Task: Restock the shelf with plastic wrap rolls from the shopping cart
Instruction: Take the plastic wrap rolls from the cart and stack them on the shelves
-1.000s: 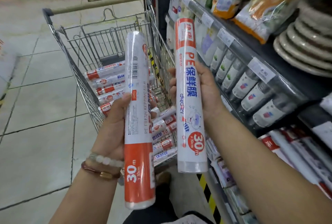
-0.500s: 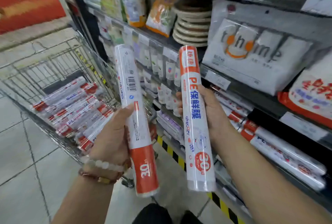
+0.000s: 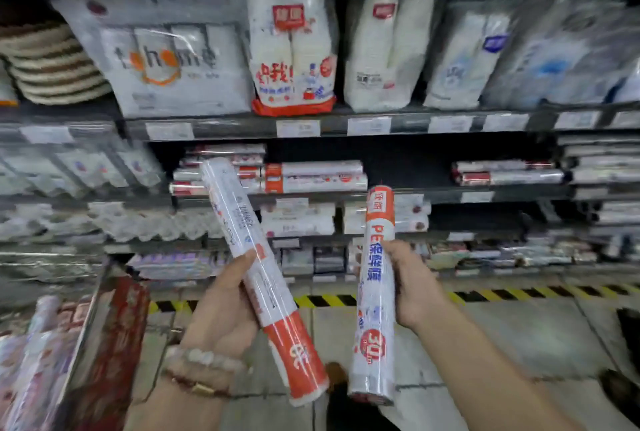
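Note:
My left hand (image 3: 221,306) grips a white and orange plastic wrap roll (image 3: 242,223), tilted with its top leaning left. My right hand (image 3: 414,287) holds a second roll (image 3: 377,268) nearly upright. Both rolls are in front of the shelf (image 3: 398,193), where more of the same rolls (image 3: 311,178) lie stacked on their sides at the left and a smaller pile (image 3: 505,172) at the right, with a dark gap between them. The shopping cart (image 3: 86,323) shows at the lower left with several rolls (image 3: 38,344) in it.
White bagged goods (image 3: 294,50) fill the shelf above, and stacked plates (image 3: 52,63) sit at the upper left. Lower shelves hold flat packs (image 3: 298,219). A yellow and black stripe (image 3: 519,294) runs along the floor at the shelf base.
My view has swung right from the cart to face the shelf squarely. Both hands kept their rolls; the left roll now tilts more to the left.

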